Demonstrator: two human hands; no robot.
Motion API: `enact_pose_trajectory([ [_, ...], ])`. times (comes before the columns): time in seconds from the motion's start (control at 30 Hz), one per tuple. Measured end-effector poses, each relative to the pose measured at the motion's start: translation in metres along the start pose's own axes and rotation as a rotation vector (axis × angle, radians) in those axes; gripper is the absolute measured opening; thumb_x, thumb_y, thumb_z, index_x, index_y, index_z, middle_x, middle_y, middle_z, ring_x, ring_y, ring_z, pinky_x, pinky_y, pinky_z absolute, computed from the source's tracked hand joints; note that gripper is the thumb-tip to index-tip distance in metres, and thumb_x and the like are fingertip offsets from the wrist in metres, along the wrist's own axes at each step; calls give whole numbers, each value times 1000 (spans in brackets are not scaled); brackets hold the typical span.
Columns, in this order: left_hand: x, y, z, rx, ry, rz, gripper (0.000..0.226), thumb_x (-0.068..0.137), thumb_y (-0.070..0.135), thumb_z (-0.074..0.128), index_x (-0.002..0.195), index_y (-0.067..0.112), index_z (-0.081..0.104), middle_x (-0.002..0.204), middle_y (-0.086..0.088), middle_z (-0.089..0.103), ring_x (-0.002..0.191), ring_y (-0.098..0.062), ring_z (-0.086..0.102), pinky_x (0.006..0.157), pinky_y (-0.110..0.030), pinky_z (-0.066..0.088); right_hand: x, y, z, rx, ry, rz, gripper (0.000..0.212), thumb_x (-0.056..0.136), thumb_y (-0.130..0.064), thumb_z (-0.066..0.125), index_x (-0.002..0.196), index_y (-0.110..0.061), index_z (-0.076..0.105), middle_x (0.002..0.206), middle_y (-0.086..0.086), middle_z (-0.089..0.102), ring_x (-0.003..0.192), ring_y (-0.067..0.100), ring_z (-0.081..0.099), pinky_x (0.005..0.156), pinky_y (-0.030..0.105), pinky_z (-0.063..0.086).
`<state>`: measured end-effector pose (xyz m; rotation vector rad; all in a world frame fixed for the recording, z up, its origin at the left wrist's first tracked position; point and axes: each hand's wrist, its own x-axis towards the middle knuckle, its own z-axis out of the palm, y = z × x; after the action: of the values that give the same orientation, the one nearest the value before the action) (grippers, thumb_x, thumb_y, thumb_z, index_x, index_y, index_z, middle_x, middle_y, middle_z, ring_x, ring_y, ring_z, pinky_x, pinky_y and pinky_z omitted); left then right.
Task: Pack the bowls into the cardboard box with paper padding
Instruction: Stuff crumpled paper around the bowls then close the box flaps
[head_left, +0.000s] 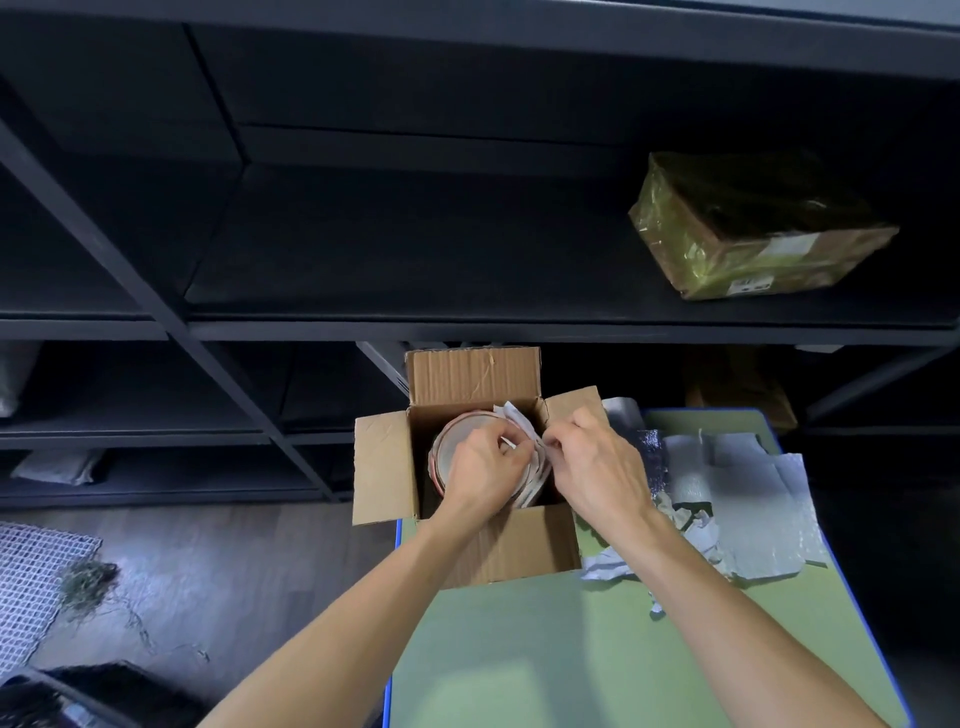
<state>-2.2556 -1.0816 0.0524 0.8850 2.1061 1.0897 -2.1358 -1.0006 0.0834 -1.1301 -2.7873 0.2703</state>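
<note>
- Since the bowls go in with padding around them, we have both hands down inside the open brown cardboard box, which stands at the counter's 11 o'clock corner with its four flaps folded outward so the mouth is free.
- The stack of round pale bowls with pinkish rims sits nested in the box, hard toward its 9 o'clock wall. That leaves a gap on the 3 o'clock side, which is where the padding is going.
- Our left hand reaches over the top bowl with its fingers curled and pinches an edge of the white paper padding.
- Our right hand meets it from 3 o'clock, thumb and fingertips nipping the same paper, so that between them we can draw it snug against the rims.
- We judge this to be the tucking step: the paper stands up at the stack's 1 o'clock and runs down its 3 o'clock side, but we cannot tell how deep it goes.
- The green counter with a blue edge keeps supplies near: silvery bubble-foil sheets at the box's 3 o'clock and crumpled white paper scraps at its 4 o'clock.
- At 1 o'clock, on the dark metal shelf, lies a yellow-taped cardboard parcel, well apart from our work.
</note>
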Motion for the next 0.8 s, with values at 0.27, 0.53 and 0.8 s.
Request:
enact_pose_trajectory([
  [0.27,-24,22,6,84,-23,74,18,92,30,54,75,24,60,67,1,64,67,-14,56,66,-33,47,-17,28,-15,83,70,13,9,89,-21,65,96,-21,69,93,-2,58,91,24,60,62,35,49],
  [0.53,-43,71,64,250,-152,346,14,92,28,54,85,21,63,76,4,67,71,-17,60,68,-37,50,-69,105,-30,77,-14,194,9,95,-27,56,100,-26,64,96,-5,61,87,22,61,65,35,46],
  [0.8,-48,82,161,420,-397,382,15,90,28,48,89,22,62,86,4,68,78,-21,61,72,-38,52,-123,224,-4,119,-254,608,30,98,-25,50,126,-23,61,123,2,63,111,25,61,86,36,50],
])
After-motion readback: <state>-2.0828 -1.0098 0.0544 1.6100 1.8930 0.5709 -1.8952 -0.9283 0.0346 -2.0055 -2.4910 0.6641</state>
